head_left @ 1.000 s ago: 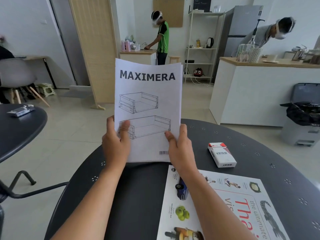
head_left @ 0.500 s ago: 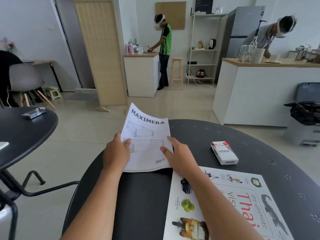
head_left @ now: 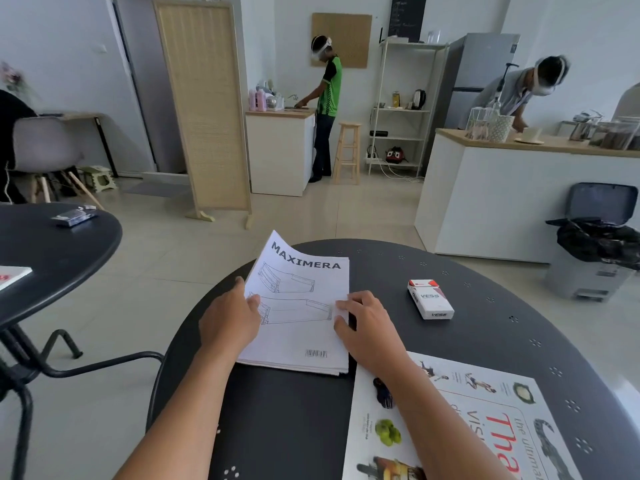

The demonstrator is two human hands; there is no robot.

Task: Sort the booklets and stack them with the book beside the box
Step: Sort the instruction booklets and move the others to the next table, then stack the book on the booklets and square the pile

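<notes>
A stack of white booklets [head_left: 298,327], the top one titled MAXIMERA with drawer drawings, lies flat on the round black table [head_left: 485,358]. My left hand [head_left: 230,322] grips its left edge, thumb on the cover. My right hand [head_left: 369,325] pinches its right edge. A large white book [head_left: 491,431] with red lettering and pictures lies at the near right, partly under my right forearm. A small white and red box [head_left: 430,298] marked VESS sits to the right of the booklets, beyond the book.
A second black table [head_left: 52,251] stands at left with a small packet [head_left: 74,215] on it. Two people work at counters in the background. A grey bin [head_left: 595,244] with a black bag stands at right, and a wooden screen [head_left: 204,109] further back.
The booklets were upright in both hands in front of me; they have come down and now lie flat on the table. The camera has tilted down.
</notes>
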